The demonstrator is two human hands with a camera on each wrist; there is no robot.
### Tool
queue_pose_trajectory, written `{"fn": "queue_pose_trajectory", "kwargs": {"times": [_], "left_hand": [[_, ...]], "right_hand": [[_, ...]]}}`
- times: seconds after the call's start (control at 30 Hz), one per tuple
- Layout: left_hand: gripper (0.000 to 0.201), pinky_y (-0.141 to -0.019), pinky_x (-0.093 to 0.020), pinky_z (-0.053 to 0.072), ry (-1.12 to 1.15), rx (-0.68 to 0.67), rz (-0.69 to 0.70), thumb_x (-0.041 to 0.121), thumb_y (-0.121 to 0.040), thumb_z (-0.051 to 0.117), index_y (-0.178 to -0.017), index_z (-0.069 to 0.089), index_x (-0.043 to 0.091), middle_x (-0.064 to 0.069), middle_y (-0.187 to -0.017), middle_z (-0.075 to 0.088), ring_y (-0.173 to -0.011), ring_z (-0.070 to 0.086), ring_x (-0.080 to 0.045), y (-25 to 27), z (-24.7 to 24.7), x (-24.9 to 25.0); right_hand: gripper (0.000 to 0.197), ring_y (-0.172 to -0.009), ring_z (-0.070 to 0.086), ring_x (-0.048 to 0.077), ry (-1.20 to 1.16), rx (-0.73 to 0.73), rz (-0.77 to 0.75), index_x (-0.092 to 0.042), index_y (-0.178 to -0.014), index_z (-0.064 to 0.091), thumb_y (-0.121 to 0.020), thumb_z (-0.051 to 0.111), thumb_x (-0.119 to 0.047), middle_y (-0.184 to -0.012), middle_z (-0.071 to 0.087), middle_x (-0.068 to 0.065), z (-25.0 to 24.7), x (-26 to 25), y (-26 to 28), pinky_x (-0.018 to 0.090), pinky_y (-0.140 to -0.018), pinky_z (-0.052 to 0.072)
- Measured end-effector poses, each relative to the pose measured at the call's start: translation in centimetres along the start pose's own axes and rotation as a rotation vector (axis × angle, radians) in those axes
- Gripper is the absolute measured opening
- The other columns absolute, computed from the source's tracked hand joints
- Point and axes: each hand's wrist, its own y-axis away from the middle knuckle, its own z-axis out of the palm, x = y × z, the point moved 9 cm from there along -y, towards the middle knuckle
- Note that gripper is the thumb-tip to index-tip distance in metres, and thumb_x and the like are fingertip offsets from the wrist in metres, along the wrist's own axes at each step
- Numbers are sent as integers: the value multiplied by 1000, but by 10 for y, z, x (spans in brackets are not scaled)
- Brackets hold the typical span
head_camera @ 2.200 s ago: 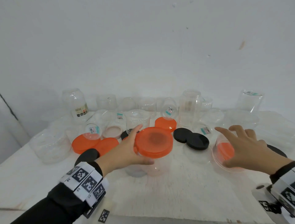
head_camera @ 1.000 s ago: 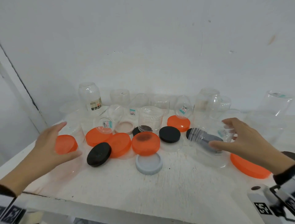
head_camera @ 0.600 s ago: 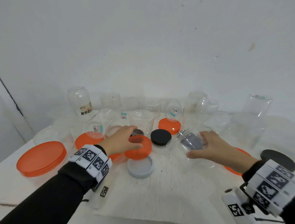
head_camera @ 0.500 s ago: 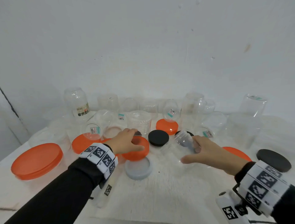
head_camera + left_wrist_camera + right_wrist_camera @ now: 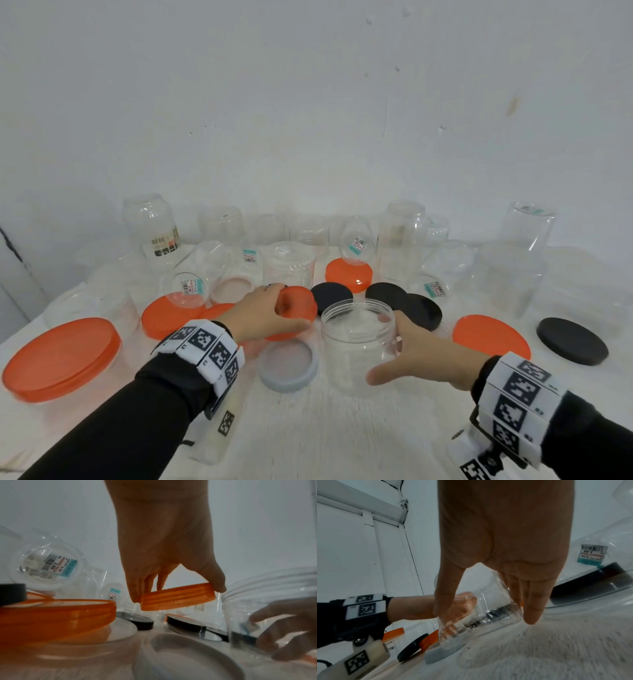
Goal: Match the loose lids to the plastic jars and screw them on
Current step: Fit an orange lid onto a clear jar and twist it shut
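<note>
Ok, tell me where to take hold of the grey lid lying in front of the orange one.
Grip the grey lid by its outer rim, fingers and thumb on opposite edges, coming from above. It lies flat on the table with its hollow side up, so only the low side wall offers purchase; the clear jar crowds its right.

A round orange plastic lid (image 5: 296, 306) is lifted up and tilted. Just beside it a clear plastic jar (image 5: 358, 342) stands upright and open on the white surface (image 5: 342, 428).

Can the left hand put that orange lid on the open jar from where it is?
Probably yes. The left hand holds the orange lid lifted right beside the open jar, whose mouth is uncovered; the right hand grips only its side.
</note>
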Motion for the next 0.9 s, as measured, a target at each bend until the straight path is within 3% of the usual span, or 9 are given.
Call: {"fn": "queue_pose_trajectory", "kwargs": {"times": [0.1,0.17,0.2,0.33,0.43,0.5,0.57,0.8,0.9], "left_hand": [[67,-65,-10,37,158,37,16,75,-58,69,-111,50,39,28,-95,50,-83,51,11,10,-8,12],[59,-64,-8,36,210,32,21,83,-46,61,-92,45,50,31,-91,51,-81,50,15,17,-9,23],[59,-65,-8,37,225,17,40,84,-44,60,-91,44,52,33,-92,51,-83,52,15,21,-9,32],[73,-67,-2,34,165,-87,174,76,-61,69,-119,43,41,35,-105,43,-91,48,13,33,5,68],[92,-73,-2,26,118,-115,258,66,-69,73,-143,37,22,15,-129,40,-108,36,3,37,17,87],[94,-76,-8,28,124,-119,280,61,-71,75,-144,35,19,8,-138,40,-111,33,1,38,20,97],[90,-84,-17,30,123,-109,284,59,-71,76,-142,38,17,4,-141,41,-110,34,-1,38,21,105],[93,-93,-22,27,75,-127,294,59,-72,75,-144,32,21,6,-145,34,-128,32,-11,42,26,112],[105,-102,-24,24,53,-132,300,59,-72,76,-152,19,21,7,-154,24,-138,23,-12,42,29,114]], "right_hand": [[94,-104,43,-6,-21,-44,-35,-36,-134,24,-66,88,-30,-121,43,-26,4,0,-1,8,-74,39],[101,-111,44,-1,-21,-80,-31,-35,-141,22,-66,88,-29,-126,43,-23,6,2,-2,15,-88,37],[102,-116,44,3,-10,-94,-23,-35,-143,22,-66,88,-29,-129,43,-19,7,3,-2,21,-95,36],[100,-128,42,13,14,-88,-34,-34,-144,26,-66,89,-28,-140,42,-10,7,3,-3,36,-111,34],[91,-123,48,7,-11,-99,-84,-39,-138,34,-66,88,-25,-135,50,-14,9,0,-4,27,-105,40],[82,-116,48,-4,-21,-106,-112,-47,-127,35,-68,87,-23,-129,51,-23,10,-3,-4,11,-90,41],[80,-111,47,-11,-32,-97,-118,-52,-122,33,-69,87,-23,-126,48,-28,9,-3,-3,4,-79,40],[87,-110,46,-11,-40,-73,-110,-48,-130,29,-68,87,-30,-125,48,-28,8,2,-6,6,-77,39],[91,-113,46,-8,-32,-70,-98,-43,-137,29,-69,87,-29,-126,49,-25,8,3,-6,8,-79,39]]}}
